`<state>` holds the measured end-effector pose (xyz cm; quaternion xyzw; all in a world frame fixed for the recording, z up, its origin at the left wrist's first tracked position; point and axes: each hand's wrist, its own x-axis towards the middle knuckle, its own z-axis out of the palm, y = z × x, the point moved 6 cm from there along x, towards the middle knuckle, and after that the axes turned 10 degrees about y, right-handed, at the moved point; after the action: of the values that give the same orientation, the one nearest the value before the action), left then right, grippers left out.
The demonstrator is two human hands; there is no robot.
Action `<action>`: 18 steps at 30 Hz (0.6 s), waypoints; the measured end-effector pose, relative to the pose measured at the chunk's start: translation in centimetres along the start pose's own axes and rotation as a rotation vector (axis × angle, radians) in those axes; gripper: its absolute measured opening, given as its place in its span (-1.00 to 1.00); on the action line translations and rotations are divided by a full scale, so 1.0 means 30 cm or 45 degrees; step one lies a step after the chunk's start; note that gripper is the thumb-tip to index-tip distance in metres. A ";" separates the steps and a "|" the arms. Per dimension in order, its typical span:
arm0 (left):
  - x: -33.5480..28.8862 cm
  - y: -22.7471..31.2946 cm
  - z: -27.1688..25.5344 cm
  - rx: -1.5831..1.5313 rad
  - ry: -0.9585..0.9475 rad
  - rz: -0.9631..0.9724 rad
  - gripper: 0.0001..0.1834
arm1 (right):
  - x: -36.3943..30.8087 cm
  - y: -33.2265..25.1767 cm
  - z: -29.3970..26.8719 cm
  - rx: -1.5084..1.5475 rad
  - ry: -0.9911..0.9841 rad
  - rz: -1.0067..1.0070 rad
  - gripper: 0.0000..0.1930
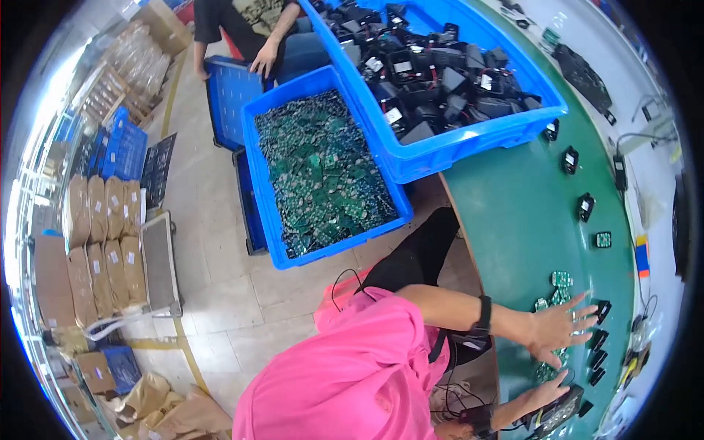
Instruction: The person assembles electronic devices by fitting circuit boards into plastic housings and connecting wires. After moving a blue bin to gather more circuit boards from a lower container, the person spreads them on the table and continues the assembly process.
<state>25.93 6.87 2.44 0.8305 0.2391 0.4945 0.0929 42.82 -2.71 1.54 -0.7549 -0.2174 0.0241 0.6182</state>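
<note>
My left hand (561,329), fingers spread, reaches over a heap of small green circuit boards (560,295) on the green table. Its fingertips are close to a black plastic case (603,311). I cannot tell whether its palm touches the boards. Nearer the bottom, my right hand (544,397) lies beside a black box-shaped device (561,411), with its fingers stretched out and nothing seen in them. Several small black parts (599,358) line up just beyond both hands. A single green board (603,240) lies farther up the table.
A large blue bin (469,137) of black cases sits on the table. Beside it, a lower blue bin (334,240) is full of green boards. Several black units (585,207) line the table's far side. Another person (268,55) touches a blue crate (233,99). Packed brown bags (110,275) stand left.
</note>
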 end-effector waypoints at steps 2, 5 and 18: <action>-0.056 0.025 -0.131 -0.047 0.217 0.063 -0.22 | -0.062 -0.112 -0.003 -0.367 0.159 -0.456 -0.54; -0.328 -0.020 -0.521 0.046 0.265 0.037 -0.64 | -0.260 -0.254 0.123 -0.181 -0.081 -0.654 -0.58; -1.328 -0.660 -1.046 0.733 -0.653 -0.851 -0.07 | -1.772 0.178 1.187 -0.312 -2.036 -1.177 -0.64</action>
<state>-23.09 2.00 -20.74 0.7951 0.5878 0.1322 0.0690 -14.53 10.37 -24.20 -0.4125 -0.8587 0.2652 0.1489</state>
